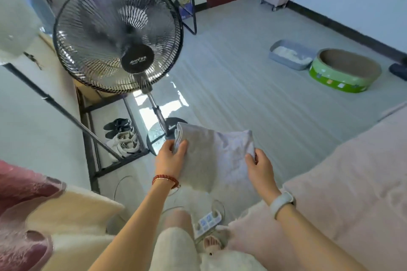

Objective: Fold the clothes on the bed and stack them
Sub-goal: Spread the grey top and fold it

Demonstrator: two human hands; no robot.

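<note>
A folded pale grey garment [214, 156] is held in the air in front of me, above the floor. My left hand [169, 157] grips its left edge, thumb on top and fingers underneath. My right hand [261, 168] grips its right edge the same way. The pink bed [352, 182] lies to my right and reaches under my right forearm. A cream fleece piece [72, 215] and a dark pink fabric [22, 185] lie at my lower left.
A black standing fan [119, 35] stands close ahead on the left, its base near the garment. A metal rack with shoes [122, 136] is beside it. A power strip [208, 222] lies on the floor by my feet. A litter tray [290, 54] and green scratcher [344, 70] sit far right.
</note>
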